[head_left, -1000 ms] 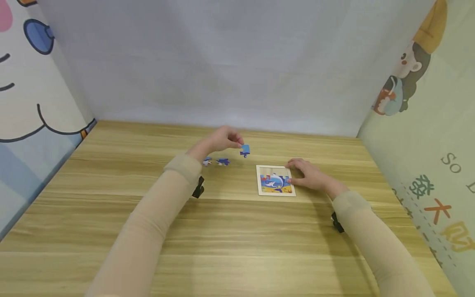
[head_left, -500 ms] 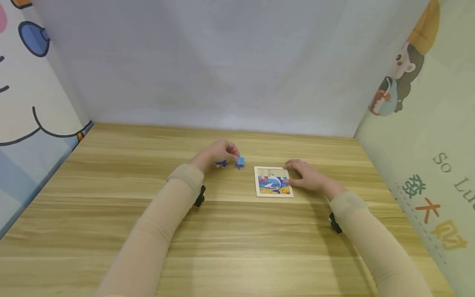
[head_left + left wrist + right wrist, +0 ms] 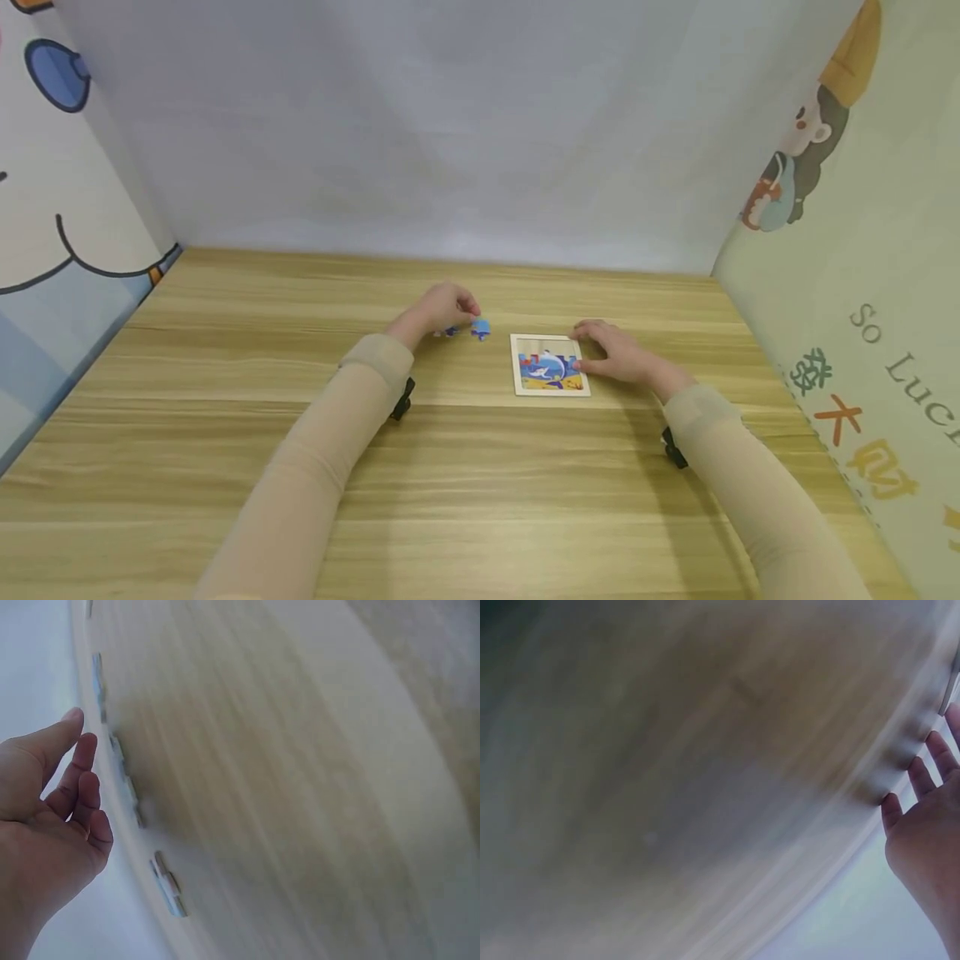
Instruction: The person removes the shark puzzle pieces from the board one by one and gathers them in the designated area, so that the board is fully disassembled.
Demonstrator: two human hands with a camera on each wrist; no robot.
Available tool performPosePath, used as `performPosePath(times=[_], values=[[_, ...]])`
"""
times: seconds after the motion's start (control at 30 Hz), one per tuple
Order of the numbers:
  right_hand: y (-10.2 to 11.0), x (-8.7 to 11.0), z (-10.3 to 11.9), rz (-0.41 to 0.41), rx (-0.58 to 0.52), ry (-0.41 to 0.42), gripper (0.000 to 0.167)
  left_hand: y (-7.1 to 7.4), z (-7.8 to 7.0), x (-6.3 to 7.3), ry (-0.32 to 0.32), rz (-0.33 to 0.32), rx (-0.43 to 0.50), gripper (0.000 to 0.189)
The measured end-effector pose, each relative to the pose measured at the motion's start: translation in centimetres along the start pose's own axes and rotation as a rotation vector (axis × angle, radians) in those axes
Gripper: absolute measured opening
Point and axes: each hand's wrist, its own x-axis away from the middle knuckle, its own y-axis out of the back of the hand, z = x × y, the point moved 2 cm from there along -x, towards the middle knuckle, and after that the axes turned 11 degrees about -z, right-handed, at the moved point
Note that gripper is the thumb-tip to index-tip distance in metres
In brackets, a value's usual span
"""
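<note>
Puzzle board (image 3: 542, 345) lies below and right of frame center; the right hand (image 3: 617, 353), fingers spread, touches its right edge. The left hand (image 3: 448, 306), released, is beside a puzzle piece (image 3: 481, 327).

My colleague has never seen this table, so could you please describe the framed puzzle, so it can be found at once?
On the wood-grain table, go to the right hand. At its thumb lies the framed puzzle, a sea picture whose far part is unfilled. Unlike the loose blue pieces near the left hand, it has a pale square border.
</note>
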Motion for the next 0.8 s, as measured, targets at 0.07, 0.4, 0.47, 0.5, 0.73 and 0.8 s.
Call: performPosePath(times=[0.07, 0.4, 0.47, 0.5, 0.73, 0.8], values=[[0.1, 0.0, 0.1, 0.002, -0.004, -0.008, 0.059, 0.1, -0.4, 0.1, -0.023, 0.002, -0.031, 0.013], [0.2, 0.2, 0.5, -0.004, 0.008, 0.006, 0.057, -0.8, -3.2, 0.9, -0.151, -0.047, -0.152, 0.018], [0.2, 0.2, 0.6, -0.005, 0.011, 0.008, 0.057, -1.2, -3.7, 1.2, -0.174, -0.075, -0.163, 0.018], [0.2, 0.2, 0.6, -0.006, 0.013, 0.008, 0.057, -1.5, -3.9, 1.3, -0.183, -0.090, -0.167, 0.019], [0.1, 0.4, 0.7, -0.013, 0.035, 0.013, 0.057, -3.4, -5.1, 2.8, -0.225, -0.182, -0.190, 0.028], [0.0, 0.5, 0.8, -0.016, 0.038, 0.014, 0.057, -4.0, -5.4, 3.3, -0.227, -0.183, -0.201, 0.032]])
